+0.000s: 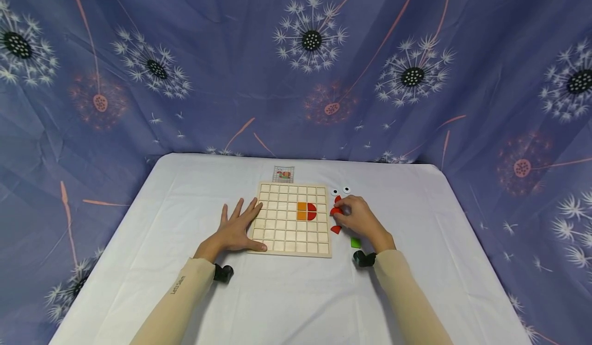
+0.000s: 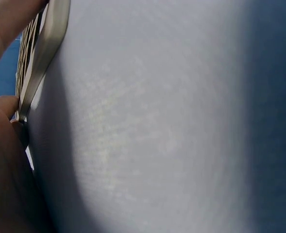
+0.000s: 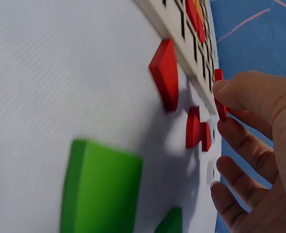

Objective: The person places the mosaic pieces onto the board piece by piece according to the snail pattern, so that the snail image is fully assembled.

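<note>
My left hand (image 1: 236,232) rests with spread fingers on the left edge of a square wooden grid board (image 1: 279,232). In the left wrist view, its fingers lie along the board's edge (image 2: 48,43). My right hand (image 1: 363,219), just off the board's right side, pinches a small red piece (image 3: 220,99) between thumb and index finger, raised above the table. Below it lie more red pieces, one a wedge (image 3: 166,75) near the board. On the board, two orange squares (image 1: 302,211) adjoin a red half-round shape (image 1: 312,211) made of two pieces.
A green square (image 1: 355,242) lies by my right wrist, and a second green piece (image 3: 172,222) shows in the right wrist view. Two white eye discs (image 1: 347,189) sit beyond my right hand. Behind the board is a small picture card (image 1: 283,174) with a grid design.
</note>
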Available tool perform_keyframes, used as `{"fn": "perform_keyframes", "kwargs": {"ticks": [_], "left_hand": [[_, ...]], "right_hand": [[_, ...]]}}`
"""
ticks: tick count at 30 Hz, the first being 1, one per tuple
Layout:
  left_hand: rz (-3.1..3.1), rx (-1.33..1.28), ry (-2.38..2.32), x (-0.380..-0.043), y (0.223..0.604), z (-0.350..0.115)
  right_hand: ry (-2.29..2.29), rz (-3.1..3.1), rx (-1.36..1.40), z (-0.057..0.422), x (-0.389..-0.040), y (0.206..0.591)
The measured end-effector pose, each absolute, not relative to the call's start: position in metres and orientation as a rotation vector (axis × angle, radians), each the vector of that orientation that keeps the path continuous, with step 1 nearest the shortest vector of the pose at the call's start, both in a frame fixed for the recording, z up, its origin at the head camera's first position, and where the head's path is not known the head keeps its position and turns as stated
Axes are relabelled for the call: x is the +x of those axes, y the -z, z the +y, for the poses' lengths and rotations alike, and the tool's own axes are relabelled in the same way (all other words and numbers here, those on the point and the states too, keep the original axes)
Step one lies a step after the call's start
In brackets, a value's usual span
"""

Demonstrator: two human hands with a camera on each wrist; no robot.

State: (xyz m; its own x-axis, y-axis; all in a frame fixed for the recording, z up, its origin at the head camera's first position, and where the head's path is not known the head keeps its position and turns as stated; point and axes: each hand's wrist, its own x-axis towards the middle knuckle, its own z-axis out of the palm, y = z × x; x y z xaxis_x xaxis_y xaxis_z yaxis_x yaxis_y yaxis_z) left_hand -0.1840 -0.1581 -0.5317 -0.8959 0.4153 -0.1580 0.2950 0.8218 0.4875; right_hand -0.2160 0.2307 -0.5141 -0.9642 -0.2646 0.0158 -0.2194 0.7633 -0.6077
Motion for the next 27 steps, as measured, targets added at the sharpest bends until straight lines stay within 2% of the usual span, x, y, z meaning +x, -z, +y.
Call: {"fn": "perform_keyframes", "kwargs": {"ticks": [27], "left_hand": [[2.746, 0.537, -0.665, -0.185, 0.534, -0.158]], "right_hand": [[1.009, 2.834, -0.556, 0.181, -0.236, 0.502]]}}
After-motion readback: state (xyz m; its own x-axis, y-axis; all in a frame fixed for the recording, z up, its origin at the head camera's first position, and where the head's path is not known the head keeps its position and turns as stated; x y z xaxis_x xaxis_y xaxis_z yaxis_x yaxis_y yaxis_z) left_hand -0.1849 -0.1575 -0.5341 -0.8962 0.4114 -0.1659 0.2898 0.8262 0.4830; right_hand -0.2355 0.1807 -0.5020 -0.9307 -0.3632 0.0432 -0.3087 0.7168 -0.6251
